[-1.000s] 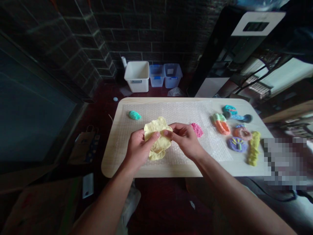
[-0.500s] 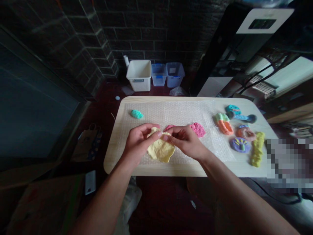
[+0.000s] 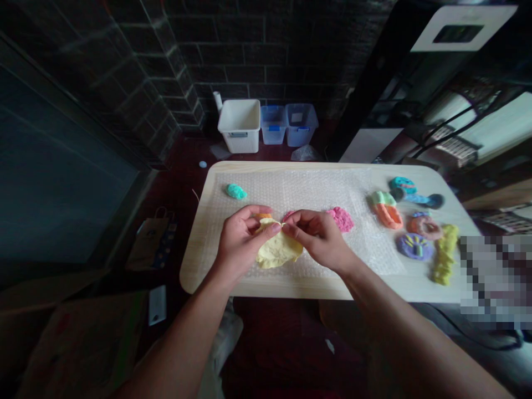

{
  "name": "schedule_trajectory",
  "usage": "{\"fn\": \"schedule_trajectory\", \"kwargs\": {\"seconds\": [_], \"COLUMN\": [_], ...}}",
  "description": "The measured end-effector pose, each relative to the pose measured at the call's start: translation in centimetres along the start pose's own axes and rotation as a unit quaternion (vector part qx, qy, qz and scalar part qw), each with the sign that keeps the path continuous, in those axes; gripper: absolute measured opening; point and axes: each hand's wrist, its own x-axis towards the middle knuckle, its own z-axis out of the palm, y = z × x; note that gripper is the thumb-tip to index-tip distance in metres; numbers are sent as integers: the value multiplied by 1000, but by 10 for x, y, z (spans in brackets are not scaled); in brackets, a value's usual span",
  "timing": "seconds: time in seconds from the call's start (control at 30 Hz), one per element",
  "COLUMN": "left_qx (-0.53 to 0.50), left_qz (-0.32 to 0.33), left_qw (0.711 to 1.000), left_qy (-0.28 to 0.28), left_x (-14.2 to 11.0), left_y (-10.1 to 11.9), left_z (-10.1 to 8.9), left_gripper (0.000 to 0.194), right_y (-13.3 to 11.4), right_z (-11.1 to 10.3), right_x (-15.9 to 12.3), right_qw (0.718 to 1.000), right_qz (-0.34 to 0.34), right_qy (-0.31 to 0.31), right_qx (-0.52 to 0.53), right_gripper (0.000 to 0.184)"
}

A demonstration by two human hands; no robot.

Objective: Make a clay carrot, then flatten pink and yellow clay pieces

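Note:
Both my hands pinch the upper edge of a flattened sheet of pale yellow modelling clay (image 3: 279, 252), held above the table's bubble wrap. My left hand (image 3: 241, 238) grips its left side between thumb and fingers. My right hand (image 3: 318, 237) pinches the edge close to the left thumb. A bit of orange shows behind the sheet by my left fingers; what it is I cannot make out. Beyond my right hand lies a pink clay lump (image 3: 341, 219), with more pink partly hidden behind the fingers. A turquoise clay lump (image 3: 236, 191) lies at the far left.
Bubble wrap (image 3: 307, 188) covers much of the pale table (image 3: 415, 288). Several clay shapes lie at the right, among them an orange-and-green one (image 3: 386, 210), a purple disc (image 3: 414, 247) and a yellow strip (image 3: 446, 255). A white bin (image 3: 240, 127) and blue-tinted boxes (image 3: 300, 126) stand beyond.
The yellow clay sheet's lower edge has lifted and curled, and orange now shows behind its top. Both hands keep their pinch. The whole view has shifted slightly.

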Motion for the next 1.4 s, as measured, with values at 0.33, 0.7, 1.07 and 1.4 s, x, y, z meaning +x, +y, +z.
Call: {"fn": "schedule_trajectory", "kwargs": {"seconds": [0.33, 0.7, 1.07, 1.4], "left_qx": [12, -15, 12, -4], "left_qz": [18, 5, 16, 5], "left_qw": [1000, 1000, 1000, 1000], "left_qy": [16, -25, -2, -13], "left_x": [1, 0, 1, -1], "left_y": [-6, -6, -8, -2], "left_z": [-5, -2, -3, 3], "left_gripper": [47, 45, 28, 36], "right_y": [-3, -1, -4, 1], "right_z": [0, 2, 1, 4], "right_x": [0, 0, 0, -1], "right_qw": [999, 999, 998, 999], "right_qz": [-31, 17, 15, 5], "right_qy": [-8, 3, 29, 33], "right_qx": [6, 35, 58, 16], "right_gripper": [29, 39, 33, 41]}}
